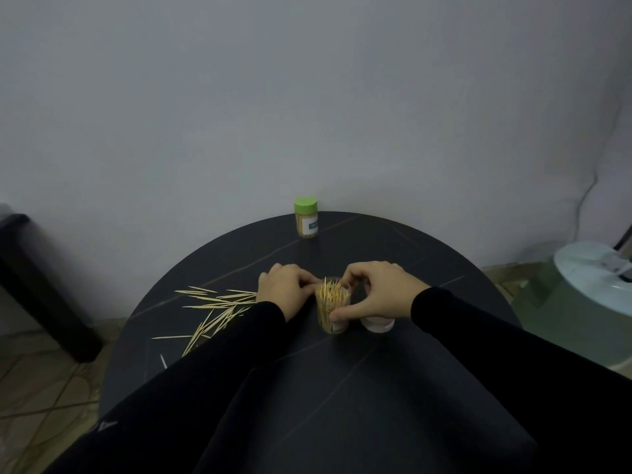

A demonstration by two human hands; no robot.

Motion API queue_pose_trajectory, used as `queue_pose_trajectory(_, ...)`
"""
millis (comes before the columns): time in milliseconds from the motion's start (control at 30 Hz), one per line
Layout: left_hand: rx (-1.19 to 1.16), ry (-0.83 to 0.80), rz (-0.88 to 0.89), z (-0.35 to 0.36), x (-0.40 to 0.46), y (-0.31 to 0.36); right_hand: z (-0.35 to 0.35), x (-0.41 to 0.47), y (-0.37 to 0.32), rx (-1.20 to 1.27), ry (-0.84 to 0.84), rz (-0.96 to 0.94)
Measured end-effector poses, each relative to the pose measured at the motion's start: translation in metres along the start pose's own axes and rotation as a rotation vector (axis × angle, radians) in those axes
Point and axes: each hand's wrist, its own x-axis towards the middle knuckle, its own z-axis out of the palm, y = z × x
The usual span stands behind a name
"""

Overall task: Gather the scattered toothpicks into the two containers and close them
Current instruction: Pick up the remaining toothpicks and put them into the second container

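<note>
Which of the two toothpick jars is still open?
The clear jar between the two hands, its toothpick tips poking out of the uncovered top. The other jar, at the table's far edge, already wears its green lid.

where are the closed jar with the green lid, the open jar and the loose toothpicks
closed jar (306,218), head view, on its clear body just under the green lid
open jar (332,307), head view, on its clear wall packed with toothpicks
loose toothpicks (219,304), head view, middle of the scattered pile
</note>
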Motion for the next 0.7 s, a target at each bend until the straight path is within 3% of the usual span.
queue_pose_trajectory(200,0.331,0.083,0.112,0.006,-0.008,0.014,0.0,-0.001,0.001,-0.005,0.0,0.002)
queue_pose_trajectory(333,0.403,0.052,0.094,0.013,-0.008,0.016,-0.001,0.0,-0.002,-0.003,0.003,0.004)
queue_pose_trajectory(600,0.177,0.033,0.032,0.0,-0.005,0.004,-0.001,0.0,-0.002,0.024,-0.019,0.024)
queue_pose_trajectory(700,-0.008,0.076,-0.056,-0.004,-0.001,-0.004,-0.001,0.0,-0.003,0.036,-0.026,0.022)
